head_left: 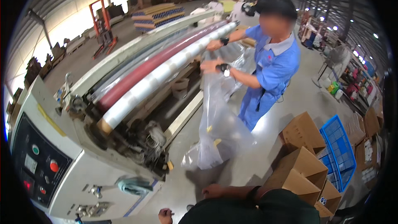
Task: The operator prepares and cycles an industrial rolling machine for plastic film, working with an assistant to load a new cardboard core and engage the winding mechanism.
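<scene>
At the lower edge, my left hand (166,215) is small in view with its fingers curled in; I cannot make out what, if anything, it holds. My right hand (212,191) is bent across in front of my dark shirt, fingers closed and their inner side hidden. It is nearest to the clear plastic film (219,120), which hangs crumpled from the machine to the floor, apart from my hand. Across from me a person in blue (275,58) reaches to the white roll (166,72), both hands at the film and roll. A dark red roller (145,66) lies beside it.
A control panel (39,164) with buttons is on the machine's near left end, and a teal cloth (134,186) hangs below. Open cardboard boxes (295,168) and a blue crate (339,151) stand at right. A pallet jack (103,31) stands farther back.
</scene>
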